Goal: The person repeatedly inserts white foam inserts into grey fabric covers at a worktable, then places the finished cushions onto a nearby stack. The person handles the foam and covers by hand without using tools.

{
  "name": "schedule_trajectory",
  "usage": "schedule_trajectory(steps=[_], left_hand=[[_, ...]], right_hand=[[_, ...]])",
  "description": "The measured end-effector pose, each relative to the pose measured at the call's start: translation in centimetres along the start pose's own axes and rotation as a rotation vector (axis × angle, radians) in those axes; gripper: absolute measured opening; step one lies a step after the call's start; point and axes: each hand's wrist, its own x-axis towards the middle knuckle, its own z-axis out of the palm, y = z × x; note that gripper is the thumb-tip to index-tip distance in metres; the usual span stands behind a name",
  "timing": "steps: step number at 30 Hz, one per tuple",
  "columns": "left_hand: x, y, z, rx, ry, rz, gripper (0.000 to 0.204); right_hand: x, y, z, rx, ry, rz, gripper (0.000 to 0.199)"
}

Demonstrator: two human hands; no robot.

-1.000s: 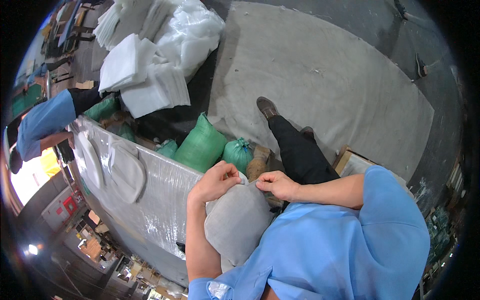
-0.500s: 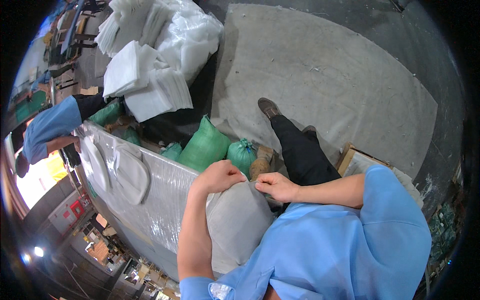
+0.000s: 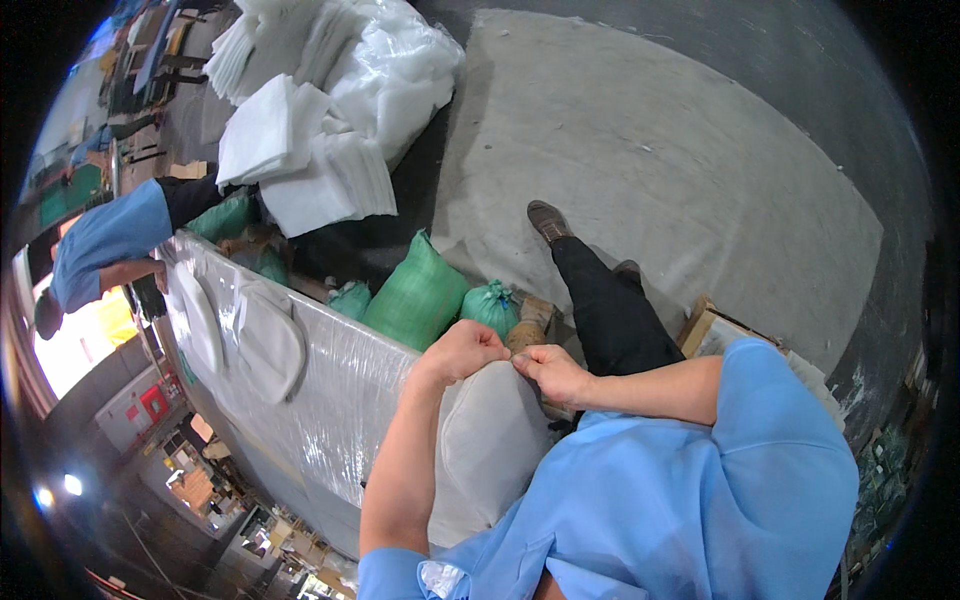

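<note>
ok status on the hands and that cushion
Both hands, left hand and right hand, pinching the top edge of the grey cushion. Green sacks just beyond, not touching.

Two hands meet at the top edge of a cushion, over a wrapped table.

The cushion (image 3: 490, 450) lies on the wrapped table (image 3: 330, 400), just before the person's chest. The left hand (image 3: 465, 350) and the right hand (image 3: 550, 372) touch its far edge, the left one beside the right one. Two more cushions (image 3: 265, 340) lie on the table further to the left. Behind the table, sacks (image 3: 415, 295) stand on the floor, and behind them lies a pile of folded sheets (image 3: 300, 150). At the table's left end a co-worker (image 3: 105, 245) bends over. Right of the sacks stands the person's leg (image 3: 600, 310), with a box (image 3: 715, 330) at its right.
</note>
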Motion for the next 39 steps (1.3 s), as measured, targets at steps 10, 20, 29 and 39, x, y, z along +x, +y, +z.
schedule_trajectory(steps=[10, 20, 29, 39], left_hand=[[1.1, -4.3, 1.2, -0.661, 0.202, -0.126, 0.014], [2.8, -8.6, 5.2, -0.994, 0.443, -0.05, 0.016], [4.4, -8.5, 5.9, -0.705, 0.708, -0.067, 0.021], [6.2, -1.3, 6.5, -0.495, 0.73, 0.056, 0.023]], right_hand=[[3.0, -1.9, 1.7, -0.012, 0.194, 0.055, 0.032], [6.4, -1.8, 3.6, 0.105, 0.239, 0.242, 0.025], [8.3, -1.1, 2.0, 0.179, 0.097, 0.356, 0.016], [6.0, -1.7, -6.0, 0.211, -0.002, 0.382, 0.038]])
